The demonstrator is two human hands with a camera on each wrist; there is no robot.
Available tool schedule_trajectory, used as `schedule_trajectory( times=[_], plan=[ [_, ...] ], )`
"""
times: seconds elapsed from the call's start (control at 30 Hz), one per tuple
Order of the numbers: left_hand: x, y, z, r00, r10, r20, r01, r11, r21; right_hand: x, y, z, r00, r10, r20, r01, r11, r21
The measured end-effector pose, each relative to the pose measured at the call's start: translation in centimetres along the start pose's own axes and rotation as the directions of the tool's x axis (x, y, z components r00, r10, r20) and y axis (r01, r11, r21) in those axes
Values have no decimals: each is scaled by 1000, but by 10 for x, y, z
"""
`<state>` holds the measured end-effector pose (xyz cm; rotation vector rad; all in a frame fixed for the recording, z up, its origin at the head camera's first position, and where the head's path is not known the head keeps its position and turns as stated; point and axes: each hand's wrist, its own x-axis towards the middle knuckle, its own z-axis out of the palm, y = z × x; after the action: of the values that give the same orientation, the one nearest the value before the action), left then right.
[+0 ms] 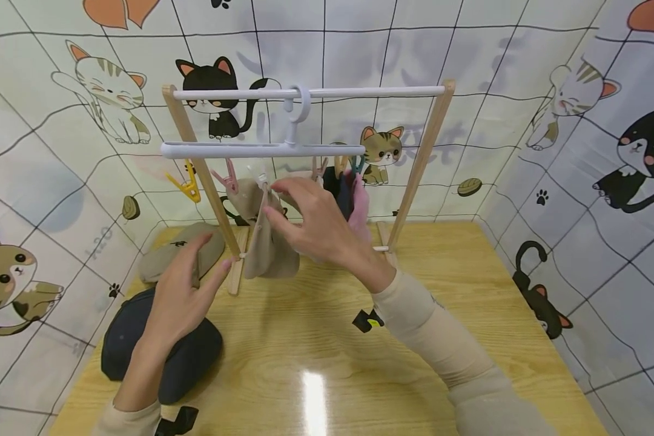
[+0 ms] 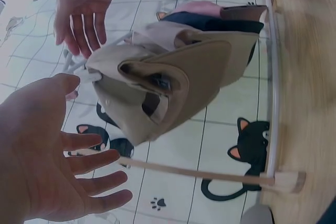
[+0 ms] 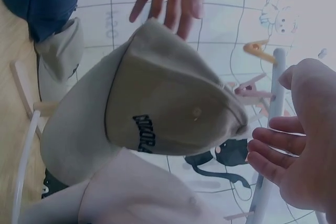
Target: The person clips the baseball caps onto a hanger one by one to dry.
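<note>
Holds left hand (image 1: 180, 297) spread-fingered near dark navy cloth cap (image 1: 196, 357) on yellowish wooden tabletop (image 1: 414, 375), right hand (image 1: 321, 224) with fingers apart beside beige cloth cap (image 1: 272, 254) hanging under white plastic hanger (image 1: 234, 150). From left wrist only, can see hollow inside (image 2: 173, 80); from right only, dark lettering (image 3: 144, 134).

So this light wood-grain table (image 1: 272, 357) has basically got a wooden rack (image 1: 422, 163) standing toward the far side, a beige cap (image 1: 209, 242) at the far left beside it, and a dark navy cap (image 1: 193, 351) nearer on the left.
</note>
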<state>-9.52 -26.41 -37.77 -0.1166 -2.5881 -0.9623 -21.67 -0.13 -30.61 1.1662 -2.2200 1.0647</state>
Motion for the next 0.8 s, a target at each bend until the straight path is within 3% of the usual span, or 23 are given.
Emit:
schedule_trajectory(
  times=[0.2,0.53,0.8],
  plan=[
    [-16,-21,-18,997,-77,9,77,997,31,1,-7,4,998,-65,-19,66,998,20],
    [-40,-65,-43,983,-175,-52,180,980,90,9,-22,15,992,-125,1,125,989,79],
    [-50,-96,-59,966,-250,-70,258,957,134,16,-32,23,995,-102,24,99,990,104]
  ],
)
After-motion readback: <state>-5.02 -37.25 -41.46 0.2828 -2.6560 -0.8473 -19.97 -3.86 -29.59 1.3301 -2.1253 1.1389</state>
